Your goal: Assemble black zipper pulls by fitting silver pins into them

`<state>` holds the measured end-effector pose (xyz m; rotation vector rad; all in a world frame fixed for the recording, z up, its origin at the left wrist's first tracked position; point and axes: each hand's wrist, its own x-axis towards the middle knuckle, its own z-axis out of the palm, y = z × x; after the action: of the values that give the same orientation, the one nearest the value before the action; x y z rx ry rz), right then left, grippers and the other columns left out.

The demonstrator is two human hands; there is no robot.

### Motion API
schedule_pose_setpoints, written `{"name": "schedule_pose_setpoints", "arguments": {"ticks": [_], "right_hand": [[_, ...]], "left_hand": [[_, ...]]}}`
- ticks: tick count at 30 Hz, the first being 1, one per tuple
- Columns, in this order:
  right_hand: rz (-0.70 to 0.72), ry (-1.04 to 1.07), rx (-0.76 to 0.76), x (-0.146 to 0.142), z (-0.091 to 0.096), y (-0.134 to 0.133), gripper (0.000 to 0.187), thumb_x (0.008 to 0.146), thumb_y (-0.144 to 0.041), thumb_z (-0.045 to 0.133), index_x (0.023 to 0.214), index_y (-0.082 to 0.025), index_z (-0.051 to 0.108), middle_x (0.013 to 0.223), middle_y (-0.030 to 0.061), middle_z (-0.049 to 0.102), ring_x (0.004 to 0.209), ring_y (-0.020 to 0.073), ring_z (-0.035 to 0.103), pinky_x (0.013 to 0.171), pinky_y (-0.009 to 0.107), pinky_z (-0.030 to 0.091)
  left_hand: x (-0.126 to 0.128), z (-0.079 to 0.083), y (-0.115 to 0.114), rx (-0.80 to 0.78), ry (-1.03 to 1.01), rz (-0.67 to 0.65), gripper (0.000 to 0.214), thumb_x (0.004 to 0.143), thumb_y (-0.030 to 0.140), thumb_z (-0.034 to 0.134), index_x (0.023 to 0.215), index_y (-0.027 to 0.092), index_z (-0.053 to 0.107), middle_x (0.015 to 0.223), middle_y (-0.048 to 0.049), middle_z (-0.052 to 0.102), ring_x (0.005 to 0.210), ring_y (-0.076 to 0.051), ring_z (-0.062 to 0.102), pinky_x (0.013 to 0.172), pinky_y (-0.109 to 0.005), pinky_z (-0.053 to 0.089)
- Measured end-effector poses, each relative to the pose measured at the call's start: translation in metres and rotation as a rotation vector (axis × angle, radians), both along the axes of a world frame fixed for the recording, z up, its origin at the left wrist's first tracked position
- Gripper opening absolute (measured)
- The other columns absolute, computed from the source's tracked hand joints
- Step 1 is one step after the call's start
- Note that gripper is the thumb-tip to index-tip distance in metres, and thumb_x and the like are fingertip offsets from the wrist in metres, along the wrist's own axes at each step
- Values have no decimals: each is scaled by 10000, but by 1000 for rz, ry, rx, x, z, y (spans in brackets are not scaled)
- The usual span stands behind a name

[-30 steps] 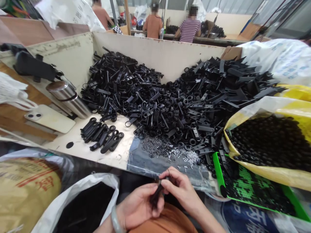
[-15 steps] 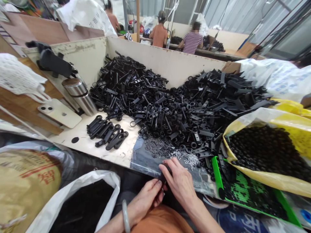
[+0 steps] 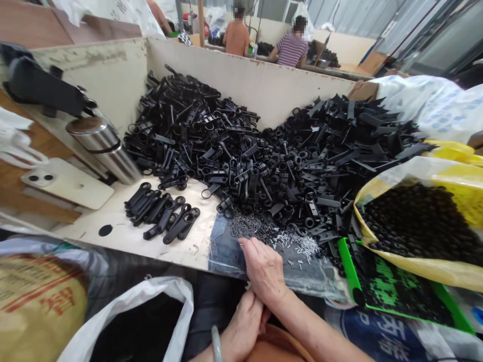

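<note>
My right hand reaches over the near edge of the worktop, fingers curled together at a heap of small dark pins. What its fingertips hold, if anything, is hidden. Below it, partly behind the right wrist, my left hand is closed near my lap, and its contents are out of sight. Small silver pins lie scattered just right of the right hand. To the left, several black plastic handle-like parts lie side by side on the pale board.
Behind rises a big pile of black plastic parts. At right are a green tray and a yellow bag of small black pieces. A steel flask and a phone are at left. An open white sack stands below.
My right hand has left the dark part held between both hands and moved to the dark pins. The left hand has dropped slightly lower. The view has shifted.
</note>
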<state>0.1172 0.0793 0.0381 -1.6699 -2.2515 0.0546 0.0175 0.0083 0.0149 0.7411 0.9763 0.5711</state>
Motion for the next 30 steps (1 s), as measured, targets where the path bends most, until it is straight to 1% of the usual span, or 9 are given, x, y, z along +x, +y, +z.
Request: {"name": "schedule_pose_setpoints", "arguments": {"ticks": [4,6,12,15,18,21,24,28,30], "right_hand": [[12,-47,-66,0,2,3,453,974,-12,453,1338,-224,621,856,33,692,731,182,624,670,289,432],[17,-57,-102,0,3,4,504,951,3,464,1371,-239,603,878,29,693,736,178,625,672,282,438],[23,-1,-116,1,2,5,434,979,-34,466,1325,-225,646,891,42,703,748,177,640,685,276,443],[27,74,-58,0,5,3,323,1037,-155,460,1280,-191,669,884,55,710,775,182,655,736,274,459],[-65,380,-15,6,16,1,297,1046,-300,477,1216,-172,685,837,41,687,733,176,633,715,274,477],[-274,806,-29,25,30,2,309,1020,-394,512,1123,-181,710,740,1,621,613,158,538,587,265,433],[-392,1031,-63,47,38,4,340,978,-480,573,1010,-182,734,624,-41,502,545,140,443,520,254,369],[-402,1064,-155,59,29,0,406,910,-562,643,952,-174,755,583,-38,514,518,140,467,494,247,392],[-382,999,-178,58,19,-7,418,908,-574,634,935,-179,767,596,-14,591,511,153,532,489,247,443]], "left_hand": [[5,-10,-5,-87,-3,-13,547,846,762,510,917,221,547,667,59,438,583,-122,341,540,-293,288],[6,-11,-7,-128,-9,-15,575,826,791,504,928,226,529,671,65,432,580,-116,346,541,-281,293],[8,-2,-3,-192,-52,-5,654,766,851,519,914,214,529,641,81,457,532,-86,350,521,-248,260],[6,2,1,-215,-97,-2,644,763,822,567,913,195,552,641,73,486,515,-74,348,511,-237,228],[-5,5,4,-215,-114,38,628,782,809,557,867,186,557,661,59,496,525,-74,355,509,-234,239],[-26,13,5,-99,-55,53,625,848,772,528,946,164,635,733,36,514,586,-91,418,533,-228,299],[-47,24,10,94,136,88,622,870,722,563,1144,175,675,734,20,554,644,-139,514,565,-244,393],[-63,34,22,397,480,308,399,890,523,649,1142,219,706,1008,-78,732,952,-254,666,826,-333,530],[-66,38,28,507,621,322,298,878,440,668,1082,230,717,1075,-90,750,1013,-281,681,881,-364,541]]}}
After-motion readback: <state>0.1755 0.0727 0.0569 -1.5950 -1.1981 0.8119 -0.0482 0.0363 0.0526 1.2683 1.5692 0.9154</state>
